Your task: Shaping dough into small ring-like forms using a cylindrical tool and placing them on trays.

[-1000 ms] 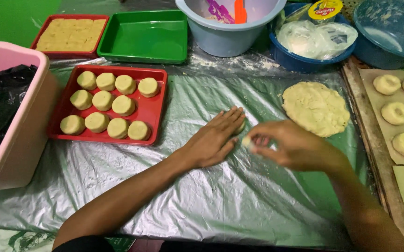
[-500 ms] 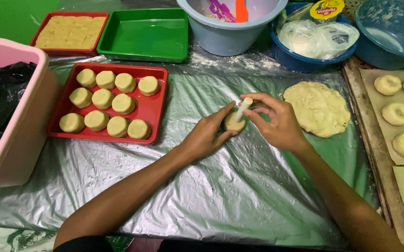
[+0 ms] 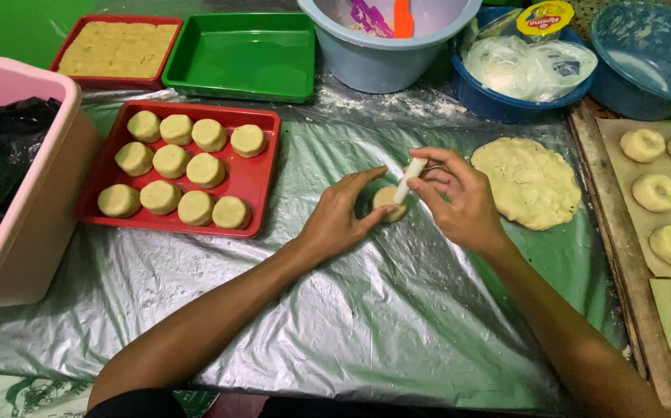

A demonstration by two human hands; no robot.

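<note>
Plenty of open room on the silver foil sheet [image 3: 351, 325] toward the near edge, in front of and between both forearms, so a hand can slide around there freely. The left hand [image 3: 335, 220] and right hand [image 3: 459, 205] sit close together mid-sheet, so no real gap between them. Left side is boxed in: red tray [image 3: 262, 174] full of dough pucks [image 3: 184, 166], then the tall pink tub [image 3: 29, 209] at the edge. Just right of the right hand lies the flat dough sheet [image 3: 529, 182], with only a narrow strip of foil between. The far side is walled by the green tray [image 3: 242, 58], grey bucket [image 3: 382, 62] and blue bowl [image 3: 506, 97]. The wooden board [image 3: 622, 255] borders the right.
</note>
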